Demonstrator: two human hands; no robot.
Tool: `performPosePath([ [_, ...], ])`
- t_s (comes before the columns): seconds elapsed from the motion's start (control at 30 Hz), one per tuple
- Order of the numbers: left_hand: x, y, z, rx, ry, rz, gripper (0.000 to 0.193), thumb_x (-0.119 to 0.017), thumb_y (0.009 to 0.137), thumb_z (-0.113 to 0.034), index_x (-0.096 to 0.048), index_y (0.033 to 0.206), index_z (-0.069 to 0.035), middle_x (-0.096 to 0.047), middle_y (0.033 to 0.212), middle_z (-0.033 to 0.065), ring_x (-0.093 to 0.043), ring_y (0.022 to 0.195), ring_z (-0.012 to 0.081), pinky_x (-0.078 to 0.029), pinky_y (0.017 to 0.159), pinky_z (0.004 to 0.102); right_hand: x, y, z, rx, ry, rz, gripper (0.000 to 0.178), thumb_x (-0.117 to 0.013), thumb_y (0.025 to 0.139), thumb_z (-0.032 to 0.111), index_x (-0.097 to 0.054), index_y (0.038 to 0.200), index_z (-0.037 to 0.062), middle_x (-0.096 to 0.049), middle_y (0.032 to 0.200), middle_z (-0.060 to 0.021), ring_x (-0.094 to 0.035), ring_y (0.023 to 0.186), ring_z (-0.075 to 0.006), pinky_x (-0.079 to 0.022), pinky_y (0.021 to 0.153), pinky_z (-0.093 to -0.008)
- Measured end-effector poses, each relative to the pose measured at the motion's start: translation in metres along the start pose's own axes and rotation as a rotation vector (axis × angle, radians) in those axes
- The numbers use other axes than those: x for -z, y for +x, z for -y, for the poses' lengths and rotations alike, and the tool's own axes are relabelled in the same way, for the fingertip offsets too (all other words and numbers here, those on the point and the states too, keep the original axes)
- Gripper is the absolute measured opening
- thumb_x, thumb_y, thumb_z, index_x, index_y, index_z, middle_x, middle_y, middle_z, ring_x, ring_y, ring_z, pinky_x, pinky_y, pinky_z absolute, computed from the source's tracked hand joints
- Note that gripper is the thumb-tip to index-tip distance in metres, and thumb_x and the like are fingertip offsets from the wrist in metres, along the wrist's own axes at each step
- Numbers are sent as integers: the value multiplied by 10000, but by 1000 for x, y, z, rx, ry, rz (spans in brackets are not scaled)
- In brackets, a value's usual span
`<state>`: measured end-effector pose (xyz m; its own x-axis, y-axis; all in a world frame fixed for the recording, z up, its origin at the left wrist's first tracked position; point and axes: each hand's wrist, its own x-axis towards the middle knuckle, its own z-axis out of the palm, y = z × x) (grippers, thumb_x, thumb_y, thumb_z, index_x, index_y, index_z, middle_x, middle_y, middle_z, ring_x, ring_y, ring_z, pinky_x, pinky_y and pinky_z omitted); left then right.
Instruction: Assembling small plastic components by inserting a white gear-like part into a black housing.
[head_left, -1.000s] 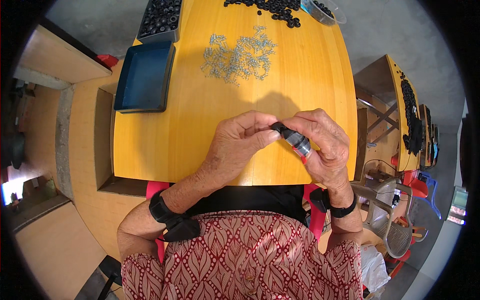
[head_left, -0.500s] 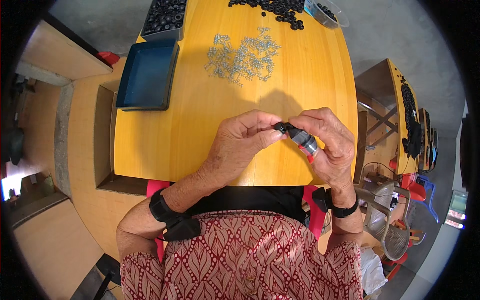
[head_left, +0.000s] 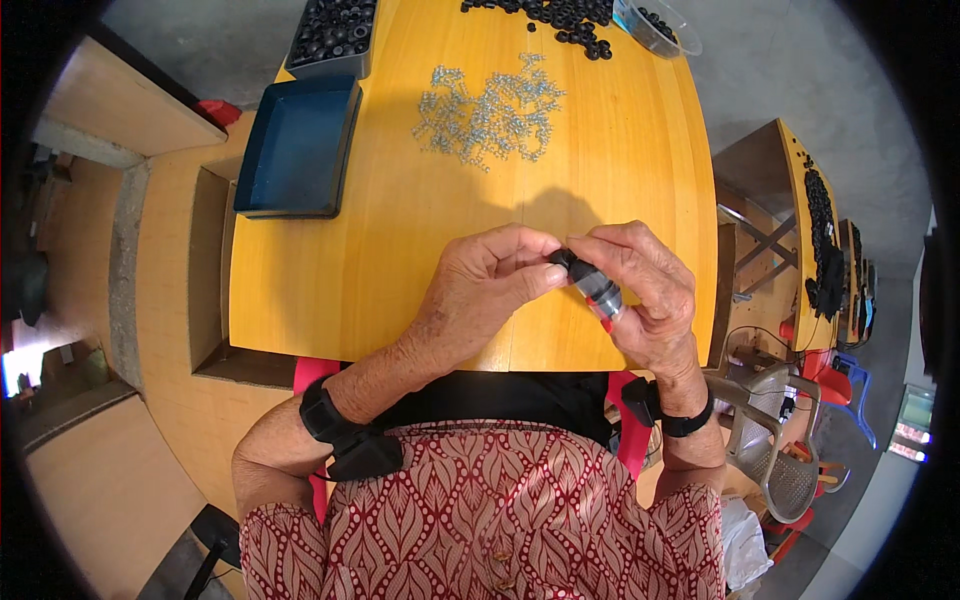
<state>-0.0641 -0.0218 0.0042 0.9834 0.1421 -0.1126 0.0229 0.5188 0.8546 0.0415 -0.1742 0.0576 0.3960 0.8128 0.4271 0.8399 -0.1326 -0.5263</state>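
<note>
In front of me, over the near part of the table, my left hand (head_left: 475, 285) pinches a small black round part (head_left: 562, 258) between thumb and fingertips. Close against it, my right hand (head_left: 650, 295) is closed too, its fingertips meeting the same spot. A black and grey sleeve (head_left: 597, 287) with a clear band and a red edge lies where the right thumb is, apparently wrapped round it. Whatever is between the right fingertips is too small and covered to make out. Beyond both hands, many small silvery pieces (head_left: 490, 112) lie scattered on the yellow wooden table (head_left: 400, 290).
A dark blue tray (head_left: 297, 150) stands at the table's left edge, with a grey bin (head_left: 332, 65) of black round parts behind it. More black parts (head_left: 575, 22) lie loose at the far edge, beside a clear bowl (head_left: 660, 30). A chair (head_left: 780, 430) stands at right.
My right hand has shifted slightly left and its fingertips have drawn closer to the left ones. The black part is turned a little and more covered now.
</note>
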Motion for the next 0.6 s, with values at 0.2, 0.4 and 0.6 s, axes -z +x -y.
performPosePath([
  [0.2, 5, 1, 6, 31, -4, 10, 192, -617, 915, -89, -630, 1090, -9, -662, 996, 31, -593, 925, 78, -458, 849, 231, -10, -10, -3, -8, 11, -45, 417, -756, 663, 11, -666, 1071, 6, -629, 922, -134, -615, 809, -273, -504, 704, -335],
  [0.4, 4, 1, -1, 45, 21, -10, 192, -630, 910, -101, -642, 1084, -19, -657, 974, 16, -579, 921, 68, -455, 841, 228, -13, -10, -5, 8, -31, -65, 413, -750, 658, 1, -662, 1061, 6, -624, 912, -128, -612, 803, -267, -497, 704, -340],
  [0.6, 8, 3, 1, 28, 75, -39, 164, -628, 909, -93, -658, 1053, -19, -647, 942, 3, -573, 899, 67, -458, 826, 230, -19, -8, -3, 48, -107, -35, 396, -755, 660, 18, -658, 1044, 7, -614, 897, -129, -606, 791, -271, -483, 714, -360],
])
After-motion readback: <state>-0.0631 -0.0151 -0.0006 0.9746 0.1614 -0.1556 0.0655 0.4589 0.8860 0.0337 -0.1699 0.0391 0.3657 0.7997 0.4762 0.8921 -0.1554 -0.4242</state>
